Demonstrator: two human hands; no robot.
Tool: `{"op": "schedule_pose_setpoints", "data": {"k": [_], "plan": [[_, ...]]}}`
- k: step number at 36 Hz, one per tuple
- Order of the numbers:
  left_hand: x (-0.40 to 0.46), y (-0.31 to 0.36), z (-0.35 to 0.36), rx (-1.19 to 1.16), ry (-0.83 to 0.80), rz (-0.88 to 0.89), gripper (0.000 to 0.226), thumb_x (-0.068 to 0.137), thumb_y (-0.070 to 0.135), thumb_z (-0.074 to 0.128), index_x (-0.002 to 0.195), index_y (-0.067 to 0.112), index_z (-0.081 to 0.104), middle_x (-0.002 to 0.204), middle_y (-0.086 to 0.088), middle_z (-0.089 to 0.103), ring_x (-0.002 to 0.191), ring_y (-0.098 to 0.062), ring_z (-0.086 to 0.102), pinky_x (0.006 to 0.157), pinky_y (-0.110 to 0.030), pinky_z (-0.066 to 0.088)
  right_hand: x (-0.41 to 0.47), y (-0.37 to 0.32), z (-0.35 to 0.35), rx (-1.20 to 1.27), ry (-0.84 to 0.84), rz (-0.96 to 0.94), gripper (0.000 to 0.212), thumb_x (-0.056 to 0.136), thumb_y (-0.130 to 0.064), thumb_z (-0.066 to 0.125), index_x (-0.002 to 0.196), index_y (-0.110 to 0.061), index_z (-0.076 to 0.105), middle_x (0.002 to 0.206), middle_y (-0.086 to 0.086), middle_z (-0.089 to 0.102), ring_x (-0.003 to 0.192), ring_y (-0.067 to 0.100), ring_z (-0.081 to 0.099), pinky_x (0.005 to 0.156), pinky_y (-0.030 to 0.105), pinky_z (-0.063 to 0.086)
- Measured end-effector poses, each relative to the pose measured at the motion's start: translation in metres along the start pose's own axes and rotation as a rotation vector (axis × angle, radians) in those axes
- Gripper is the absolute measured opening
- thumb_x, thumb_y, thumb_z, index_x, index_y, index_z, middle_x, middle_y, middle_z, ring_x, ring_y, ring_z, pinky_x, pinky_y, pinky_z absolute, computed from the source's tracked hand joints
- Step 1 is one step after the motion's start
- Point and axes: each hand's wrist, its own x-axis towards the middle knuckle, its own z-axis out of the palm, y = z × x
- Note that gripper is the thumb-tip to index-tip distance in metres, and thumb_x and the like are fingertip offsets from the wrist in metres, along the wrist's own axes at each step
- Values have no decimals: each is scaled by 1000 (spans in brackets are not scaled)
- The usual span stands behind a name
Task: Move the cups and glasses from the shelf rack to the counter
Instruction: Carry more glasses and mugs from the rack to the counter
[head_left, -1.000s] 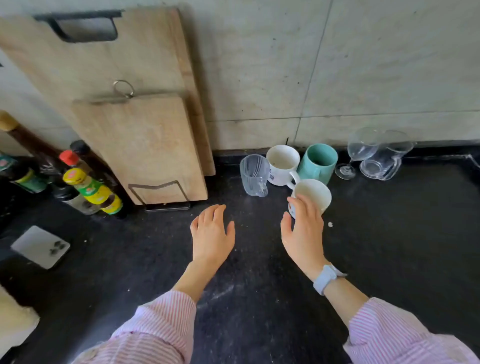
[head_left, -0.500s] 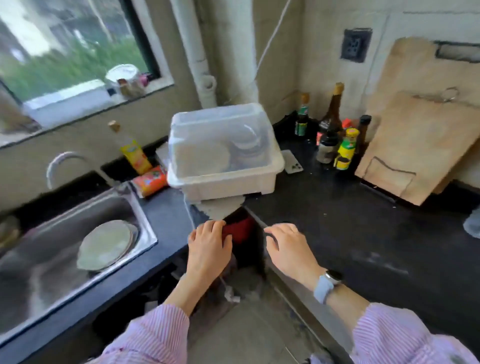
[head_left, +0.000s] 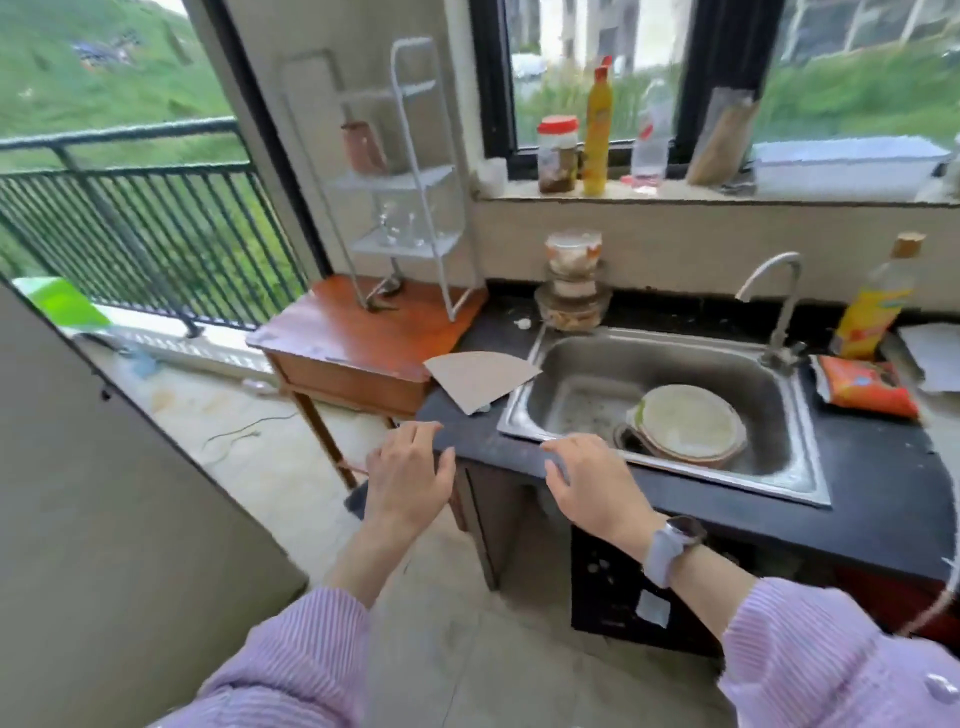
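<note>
A white wire shelf rack (head_left: 415, 171) stands on a small wooden table (head_left: 358, 332) left of the sink. A brownish cup (head_left: 363, 148) sits on its middle shelf. Clear glasses (head_left: 400, 226) stand on the lower shelf, blurred. My left hand (head_left: 410, 467) and my right hand (head_left: 592, 480) hover empty, fingers apart, in front of the black counter (head_left: 857, 467), well short of the rack.
A steel sink (head_left: 571, 364) holds plates (head_left: 688, 421). Stacked glass bowls (head_left: 574, 291) stand behind it, a cardboard piece (head_left: 480, 379) lies at the counter's left end. Bottles and a jar line the window sill (head_left: 675, 189). A grey panel (head_left: 104, 493) is at my left; a balcony railing lies beyond.
The view has swung left from the cups on the counter, past the dish box, to the sink and shelf rack. My right hand let go of the white mug; both hands are empty.
</note>
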Motion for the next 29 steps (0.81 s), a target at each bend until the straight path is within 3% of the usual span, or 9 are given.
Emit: {"op": "schedule_pose_setpoints", "data": {"k": [6, 10, 16, 20, 29], "plan": [[43, -77, -14, 41, 60, -158, 34, 88, 26, 53, 119, 14, 56, 119, -9, 60, 112, -29, 51, 92, -40, 38, 90, -50, 44, 44, -53, -109, 29, 90, -23, 43, 112, -14, 59, 114, 9, 63, 109, 30, 52, 89, 42, 43], [99, -115, -14, 40, 83, -195, 34, 88, 26, 52, 121, 15, 54, 124, -7, 58, 117, -27, 49, 96, -41, 36, 160, -64, 69, 97, -72, -145, 31, 90, -26, 43, 116, -15, 57, 115, 9, 63, 107, 28, 55, 93, 40, 43], [216, -150, -23, -48, 95, -172, 33, 90, 25, 51, 121, 13, 54, 123, -8, 56, 115, -26, 50, 96, -42, 38, 283, -81, 84, 166, -53, -103, 32, 92, -23, 44, 119, -12, 56, 124, 10, 59, 116, 28, 50, 99, 36, 39], [286, -166, -33, -115, 150, -116, 33, 90, 21, 52, 121, 10, 55, 124, -11, 58, 115, -26, 53, 98, -40, 41, 353, -98, 82, 176, -12, -112, 32, 91, -24, 45, 120, -13, 56, 122, 8, 60, 116, 27, 51, 100, 45, 42], [423, -209, -35, -320, 193, -49, 29, 89, 17, 55, 117, 8, 57, 117, -11, 59, 108, -24, 55, 92, -32, 43, 478, -126, 84, 221, 82, -116, 33, 92, -20, 43, 121, -11, 54, 123, 8, 60, 117, 21, 51, 104, 34, 39]]}}
